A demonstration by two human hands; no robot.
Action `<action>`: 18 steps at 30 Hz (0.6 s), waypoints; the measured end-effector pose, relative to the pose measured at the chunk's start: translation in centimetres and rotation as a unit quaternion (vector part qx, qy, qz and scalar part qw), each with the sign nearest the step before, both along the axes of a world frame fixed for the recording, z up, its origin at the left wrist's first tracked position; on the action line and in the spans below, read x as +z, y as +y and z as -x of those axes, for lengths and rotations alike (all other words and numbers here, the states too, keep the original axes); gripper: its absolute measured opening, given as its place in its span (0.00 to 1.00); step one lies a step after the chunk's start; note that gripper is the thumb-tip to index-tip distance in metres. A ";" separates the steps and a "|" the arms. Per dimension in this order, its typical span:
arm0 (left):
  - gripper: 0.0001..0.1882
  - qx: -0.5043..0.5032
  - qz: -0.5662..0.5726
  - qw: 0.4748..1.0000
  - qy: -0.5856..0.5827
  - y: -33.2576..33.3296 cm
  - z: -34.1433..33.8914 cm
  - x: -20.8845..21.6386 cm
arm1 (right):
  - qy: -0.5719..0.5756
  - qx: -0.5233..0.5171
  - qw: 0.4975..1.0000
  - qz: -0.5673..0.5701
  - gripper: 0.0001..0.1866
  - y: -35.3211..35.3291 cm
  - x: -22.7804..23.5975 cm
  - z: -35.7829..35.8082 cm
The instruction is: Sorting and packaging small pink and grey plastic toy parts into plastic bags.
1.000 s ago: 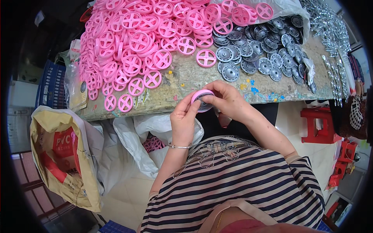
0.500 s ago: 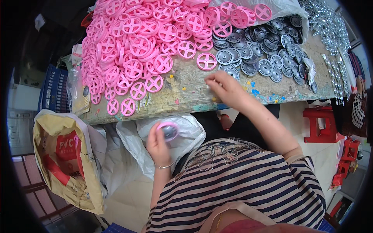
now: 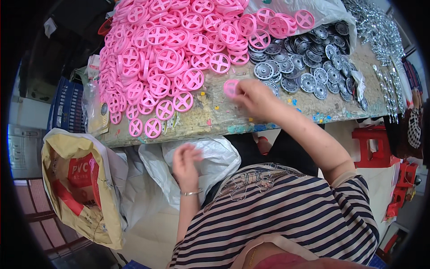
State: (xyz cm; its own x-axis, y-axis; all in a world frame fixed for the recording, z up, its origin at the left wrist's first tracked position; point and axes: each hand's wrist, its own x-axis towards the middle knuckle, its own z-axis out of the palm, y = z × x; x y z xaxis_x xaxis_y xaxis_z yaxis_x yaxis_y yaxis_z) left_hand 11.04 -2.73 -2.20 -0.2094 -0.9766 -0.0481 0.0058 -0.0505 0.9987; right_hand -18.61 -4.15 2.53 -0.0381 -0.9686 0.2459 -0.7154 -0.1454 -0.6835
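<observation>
My right hand [image 3: 257,99] is closed on the edge of a pink plastic wheel ring [image 3: 230,88], just above the near part of the table. Over the mouth of a white woven sack [image 3: 219,154], below the table's edge, my left hand [image 3: 185,163] has its fingers apart and holds nothing; motion blurs them a little. A large heap of pink wheel rings [image 3: 166,59] with crossed spokes covers the table's left and middle. Right of it lies a pile of grey-silver wheel discs [image 3: 308,83], close beyond my right hand.
The worn wooden table [image 3: 210,117] has paint specks. A yellow-lined sack [image 3: 112,226] stands open at left. Shiny silver parts [image 3: 378,45] lie at far right. A red stool [image 3: 374,145] stands on the floor at right, near another person's patterned sleeve [image 3: 414,127].
The pink ring with a dark centre has left my left hand, whose fingers have opened. My right hand has picked up the pink ring that lay by the grey discs.
</observation>
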 end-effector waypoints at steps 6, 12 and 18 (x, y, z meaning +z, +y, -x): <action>0.20 -0.150 -0.136 0.969 0.138 -0.6 10.5 2.4 | -0.031 0.107 0.992 0.051 0.08 4.8 0.1 -4.5; 0.19 -0.160 -0.183 0.949 0.200 -0.8 10.5 2.7 | 0.121 -0.102 0.974 0.159 0.14 0.7 -1.2 3.3; 0.18 -0.156 -0.202 0.942 0.218 -0.7 10.9 2.9 | 0.319 -0.171 0.932 0.023 0.16 -1.2 -3.0 6.5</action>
